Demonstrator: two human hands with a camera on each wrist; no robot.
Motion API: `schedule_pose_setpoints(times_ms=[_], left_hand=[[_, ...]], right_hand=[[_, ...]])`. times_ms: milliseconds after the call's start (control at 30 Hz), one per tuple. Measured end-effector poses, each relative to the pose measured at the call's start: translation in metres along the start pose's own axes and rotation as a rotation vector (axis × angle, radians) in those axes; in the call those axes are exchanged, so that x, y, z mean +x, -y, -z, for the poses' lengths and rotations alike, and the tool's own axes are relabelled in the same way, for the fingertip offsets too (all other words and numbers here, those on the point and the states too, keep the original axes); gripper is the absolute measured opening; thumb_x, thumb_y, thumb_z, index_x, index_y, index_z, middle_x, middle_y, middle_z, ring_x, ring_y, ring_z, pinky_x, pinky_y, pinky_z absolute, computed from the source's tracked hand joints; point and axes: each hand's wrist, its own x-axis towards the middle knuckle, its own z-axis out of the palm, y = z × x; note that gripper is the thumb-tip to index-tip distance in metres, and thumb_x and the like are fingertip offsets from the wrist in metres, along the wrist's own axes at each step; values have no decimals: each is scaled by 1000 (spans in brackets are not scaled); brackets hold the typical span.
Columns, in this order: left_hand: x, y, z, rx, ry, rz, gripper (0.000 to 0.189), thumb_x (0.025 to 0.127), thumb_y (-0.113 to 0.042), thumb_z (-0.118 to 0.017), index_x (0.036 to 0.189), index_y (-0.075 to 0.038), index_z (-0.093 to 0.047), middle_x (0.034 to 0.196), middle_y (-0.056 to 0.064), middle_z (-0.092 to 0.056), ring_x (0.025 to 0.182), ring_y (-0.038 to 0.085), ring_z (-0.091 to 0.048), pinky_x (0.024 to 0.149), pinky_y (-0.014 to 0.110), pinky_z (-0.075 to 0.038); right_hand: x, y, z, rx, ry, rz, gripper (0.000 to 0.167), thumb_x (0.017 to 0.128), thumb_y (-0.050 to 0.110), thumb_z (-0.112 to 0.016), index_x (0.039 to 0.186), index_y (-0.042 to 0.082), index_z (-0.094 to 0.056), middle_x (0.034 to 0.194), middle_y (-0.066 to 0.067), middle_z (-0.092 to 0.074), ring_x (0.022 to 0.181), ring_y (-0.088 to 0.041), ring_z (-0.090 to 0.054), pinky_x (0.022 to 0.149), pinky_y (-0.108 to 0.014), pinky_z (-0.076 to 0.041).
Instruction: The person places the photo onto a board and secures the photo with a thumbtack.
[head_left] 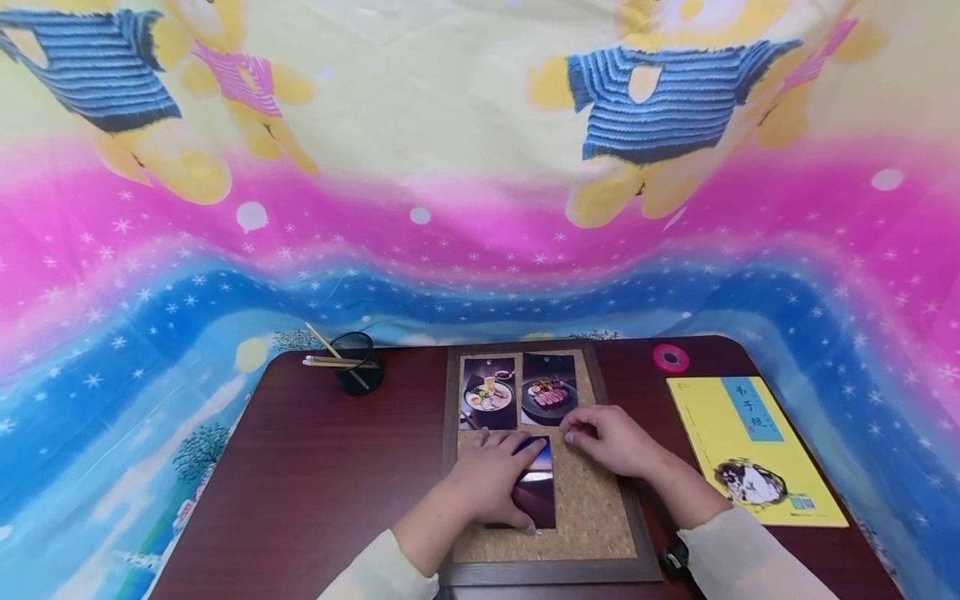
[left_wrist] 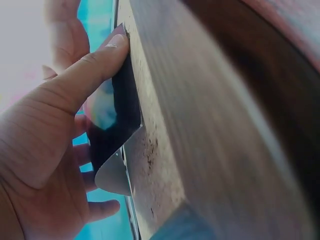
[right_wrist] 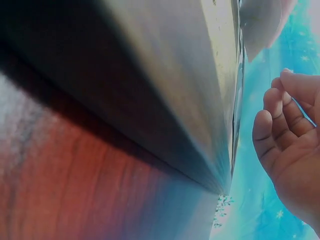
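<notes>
On the framed cork board (head_left: 600,533), my left hand (head_left: 491,479) lies spread over a dark photo card (head_left: 542,504). In the left wrist view the thumb (left_wrist: 102,62) rests on the card's edge, and one corner of the card (left_wrist: 117,122) bends up off the cork. My right hand (head_left: 618,442) is above the board's right side, its thumb and index fingertips close together. Whether something small sits between those fingertips (right_wrist: 287,75) is too small to tell. Above the hands, a noodle-bowl photo (head_left: 487,404) and a sliced-meat photo (head_left: 551,392) lie side by side on the cork.
A black mesh pen cup (head_left: 360,379) with pencils (head_left: 322,342) stands at the back left of the table (head_left: 337,475). Right of the board are a pink round tape-like ring (head_left: 671,358) and a yellow book (head_left: 720,425). A printed curtain (head_left: 450,208) hangs behind.
</notes>
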Motion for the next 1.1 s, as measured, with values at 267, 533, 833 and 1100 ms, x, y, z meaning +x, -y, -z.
schedule_pose_setpoints(times_ms=[267,533,833,1100], left_hand=[[2,-3,-4,-5,31,-11,124,63,-85,-77,165,-30,-32,165,4,-37,148,28,-37,117,55,-35],[1,-3,-6,4,9,-33,122,64,-89,-72,164,-29,-34,166,6,-35,148,29,-37,118,56,-34],[-6,3,-2,-42,14,14,122,65,-85,-76,164,-30,-32,168,5,-32,151,31,-34,119,61,-30],[-17,13,-4,-29,-19,35,122,63,-82,-79,163,-26,-37,166,7,-36,149,33,-36,119,60,-30]], right_hand=[[4,8,0,9,45,22,10,100,18,-71,107,22,-76,93,14,-69,82,-3,-63,76,-29,-56],[8,13,-1,-26,70,49,9,100,19,-71,107,22,-76,94,18,-67,84,-3,-62,77,-29,-56],[17,21,-4,-69,101,57,8,101,26,-70,104,30,-76,98,17,-71,91,-3,-63,84,-34,-56],[29,27,-10,-77,146,85,12,101,20,-69,107,25,-78,102,15,-73,95,-5,-66,87,-38,-57]])
